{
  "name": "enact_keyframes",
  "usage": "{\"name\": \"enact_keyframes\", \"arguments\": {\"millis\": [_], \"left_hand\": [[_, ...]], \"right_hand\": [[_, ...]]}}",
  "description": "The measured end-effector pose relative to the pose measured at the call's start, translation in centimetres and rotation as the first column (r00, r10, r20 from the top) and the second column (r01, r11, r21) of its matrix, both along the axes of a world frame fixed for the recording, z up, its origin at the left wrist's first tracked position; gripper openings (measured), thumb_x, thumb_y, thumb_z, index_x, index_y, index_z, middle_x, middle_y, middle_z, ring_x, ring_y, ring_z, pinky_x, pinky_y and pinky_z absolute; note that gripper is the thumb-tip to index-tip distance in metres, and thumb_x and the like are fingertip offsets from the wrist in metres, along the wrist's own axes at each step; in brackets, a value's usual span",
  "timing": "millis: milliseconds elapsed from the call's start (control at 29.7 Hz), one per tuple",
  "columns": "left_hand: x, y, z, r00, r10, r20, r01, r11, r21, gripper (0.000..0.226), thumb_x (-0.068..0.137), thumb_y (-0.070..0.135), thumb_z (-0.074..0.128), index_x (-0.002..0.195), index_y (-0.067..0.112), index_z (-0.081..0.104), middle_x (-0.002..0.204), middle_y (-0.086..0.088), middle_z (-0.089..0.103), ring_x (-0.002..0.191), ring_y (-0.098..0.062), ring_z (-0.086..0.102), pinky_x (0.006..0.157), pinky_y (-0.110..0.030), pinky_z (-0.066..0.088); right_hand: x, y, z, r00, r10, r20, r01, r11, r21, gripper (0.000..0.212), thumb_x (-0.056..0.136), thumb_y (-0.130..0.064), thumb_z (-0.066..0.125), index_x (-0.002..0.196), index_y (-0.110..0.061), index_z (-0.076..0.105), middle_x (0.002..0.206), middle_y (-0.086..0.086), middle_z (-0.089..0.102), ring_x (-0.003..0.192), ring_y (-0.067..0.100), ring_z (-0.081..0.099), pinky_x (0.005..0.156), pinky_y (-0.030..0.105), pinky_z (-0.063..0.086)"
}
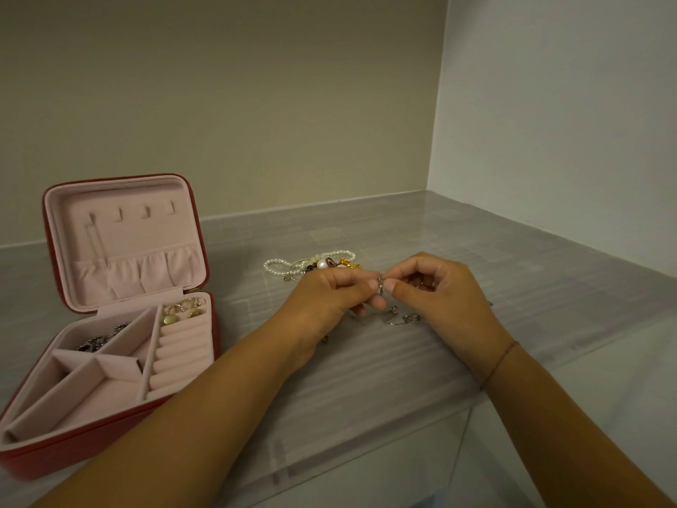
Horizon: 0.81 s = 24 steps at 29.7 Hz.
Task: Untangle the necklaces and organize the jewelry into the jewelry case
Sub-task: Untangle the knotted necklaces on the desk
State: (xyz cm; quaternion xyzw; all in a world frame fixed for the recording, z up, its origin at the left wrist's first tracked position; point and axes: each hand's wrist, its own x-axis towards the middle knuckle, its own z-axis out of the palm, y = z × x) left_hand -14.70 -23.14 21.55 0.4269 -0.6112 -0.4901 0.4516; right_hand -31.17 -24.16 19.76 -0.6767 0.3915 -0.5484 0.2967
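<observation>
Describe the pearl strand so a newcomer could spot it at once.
Find the open red jewelry case on the left of the grey table. To its right, just beyond the left hand, lies a jewelry heap. The pearl strand loops out of its left side: the only string of small white beads among gold and dark pieces.

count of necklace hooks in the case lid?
4. Small pink fabric hooks in one row across the upper lid of the open red jewellery case: leftmost, then, rightmost. None seems hidden.
</observation>
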Motion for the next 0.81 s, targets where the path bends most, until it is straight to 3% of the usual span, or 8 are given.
{"name": "enact_keyframes", "arguments": {"millis": [101, 236, 337, 438, 606, 707, 808], "left_hand": [[0.04, -0.18, -0.19, 0.999, 0.036, 0.014, -0.035, 0.997, -0.067, 0.011, 0.087, 0.004, 0.064, 0.091, 0.01, 0.072, 0.069, -0.002, 0.071, 0.061, 0.0, 0.062, 0.056, -0.011, 0.046], [-0.12, -0.4, -0.39, 0.99, 0.14, 0.023, -0.135, 0.98, -0.147, 0.008, 0.082, 0.005, 0.071, 0.082, 0.013, 0.074, 0.076, 0.0, 0.073, 0.071, -0.003, 0.065, 0.067, -0.012, 0.05], [-0.16, -0.31, -0.17, 0.985, 0.173, 0.02, -0.167, 0.972, -0.165, 0.006, 0.082, 0.009, 0.07, 0.08, 0.014, 0.074, 0.081, 0.002, 0.072, 0.072, 0.0, 0.062, 0.064, -0.008, 0.047], [0.0, -0.49, 0.05, 0.981, 0.193, -0.027, -0.195, 0.975, -0.102, 0.01, 0.083, 0.011, 0.067, 0.077, 0.015, 0.073, 0.073, 0.011, 0.069, 0.063, 0.005, 0.057, 0.055, -0.006, 0.041], [0.04, -0.62, 0.18, 0.98, 0.106, -0.17, -0.102, 0.994, 0.036, 0.016, 0.086, 0.006, 0.058, 0.075, 0.013, 0.066, 0.077, 0.0, 0.07, 0.072, -0.009, 0.064, 0.066, -0.022, 0.045], [-0.11, -0.42, 0.43, 0.958, 0.023, -0.285, 0.003, 0.996, 0.093, 0.016, 0.088, 0.003, 0.051, 0.078, 0.01, 0.06, 0.08, -0.006, 0.071, 0.074, -0.014, 0.067, 0.07, -0.025, 0.048], [-0.26, -0.37, 0.53, 0.95, 0.001, -0.312, 0.036, 0.993, 0.115, 0.017, 0.088, 0.003, 0.047, 0.075, 0.011, 0.056, 0.079, -0.006, 0.071, 0.074, -0.013, 0.068, 0.072, -0.025, 0.048]], "right_hand": [[0.0, 0.03, 0.06, 1.0, 0.005, -0.004, -0.005, 1.0, 0.001, 0.009, 0.078, -0.005, 0.072, 0.077, -0.014, 0.07, 0.075, 0.001, 0.067, 0.07, 0.017, 0.057, 0.065, 0.023, 0.049], [0.1, 0.14, 0.13, 1.0, 0.012, -0.012, -0.012, 1.0, 0.001, 0.008, 0.078, -0.004, 0.071, 0.075, -0.011, 0.069, 0.068, -0.005, 0.065, 0.064, 0.009, 0.054, 0.061, 0.019, 0.047], [0.07, 0.05, 0.16, 1.0, 0.002, 0.016, -0.002, 1.0, 0.013, 0.013, 0.08, -0.002, 0.068, 0.072, -0.013, 0.066, 0.066, -0.004, 0.063, 0.064, 0.01, 0.053, 0.06, 0.019, 0.046], [0.02, -0.07, 0.23, 0.993, -0.011, 0.119, 0.005, 0.999, 0.051, 0.02, 0.081, 0.002, 0.063, 0.07, -0.014, 0.061, 0.066, -0.005, 0.061, 0.064, 0.007, 0.055, 0.06, 0.016, 0.045], [-0.02, 0.0, 0.34, 0.984, 0.021, 0.18, -0.043, 0.992, 0.119, 0.017, 0.085, -0.001, 0.057, 0.075, -0.013, 0.061, 0.072, 0.001, 0.065, 0.07, 0.01, 0.061, 0.068, 0.021, 0.046], [-0.14, 0.04, 0.34, 0.955, 0.086, 0.284, -0.133, 0.98, 0.148, 0.02, 0.088, 0.001, 0.052, 0.075, -0.012, 0.059, 0.076, 0.0, 0.069, 0.073, 0.011, 0.064, 0.071, 0.026, 0.047], [-0.08, 0.02, 0.36, 0.939, 0.135, 0.317, -0.193, 0.968, 0.159, 0.007, 0.082, -0.009, 0.056, 0.076, -0.011, 0.058, 0.081, 0.0, 0.07, 0.075, 0.011, 0.065, 0.07, 0.024, 0.048]]}}
